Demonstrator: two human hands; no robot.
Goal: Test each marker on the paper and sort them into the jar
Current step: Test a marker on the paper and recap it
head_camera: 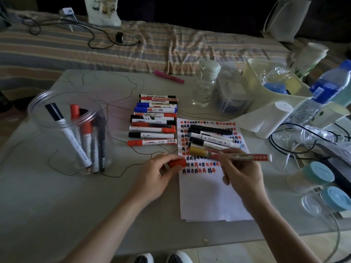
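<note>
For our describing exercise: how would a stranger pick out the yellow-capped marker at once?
Find the white paper covered in rows of test marks. A small pile of markers lies across its upper half. Take the one nearest the hands, the yellow-capped marker: its neighbours there all have dark caps.

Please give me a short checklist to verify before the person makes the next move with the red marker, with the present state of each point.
1. Cap is off: the left hand grips the red cap. Ok.
2. Right hand holds the red marker firmly. Ok.
3. Free space on the paper below the marks. Ok.
4. Tip touches the paper: cannot tell; it lies near the yellow-capped marker.
5. Jar upright and open, with room. Ok.
6. This marker writes: cannot tell.
</note>
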